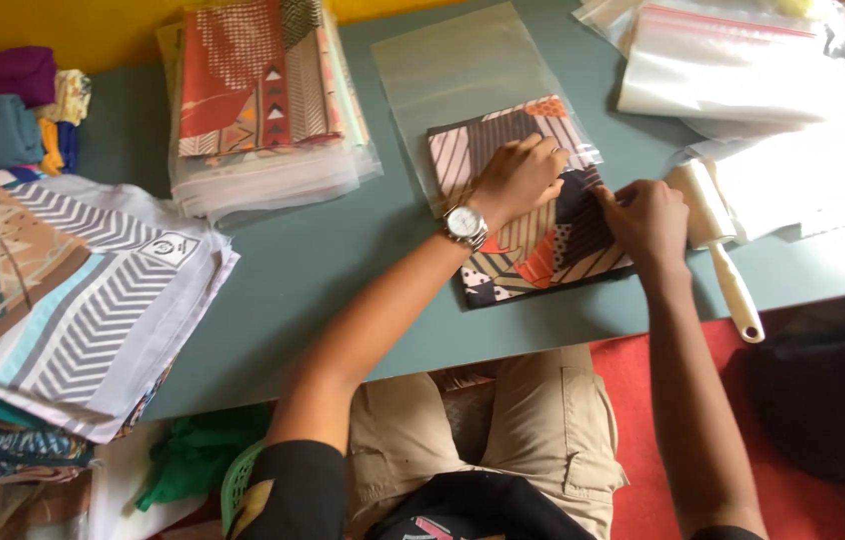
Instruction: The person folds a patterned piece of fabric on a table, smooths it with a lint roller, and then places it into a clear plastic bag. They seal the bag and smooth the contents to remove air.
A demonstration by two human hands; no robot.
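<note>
The folded patchwork-print fabric square (533,225) lies on the grey-green tabletop (343,260) just past the person's lap, its far end already inside the clear flat plastic bag (463,80) that stretches away toward twelve o'clock. The left hand (520,178), a silver wristwatch (465,224) on its wrist, rests flat on the cloth with fingers spread and pressing, gripping nothing. The right hand (648,215), at three o'clock of the square, has its fingers curled shut, pinching the fabric's right edge — or the bag's lip, which I cannot tell. The step in hand looks like sliding the cloth into the bag. The next move calls for an even push, corners kept flat. A white lint roller (715,232) lies just right of the right hand.
</note>
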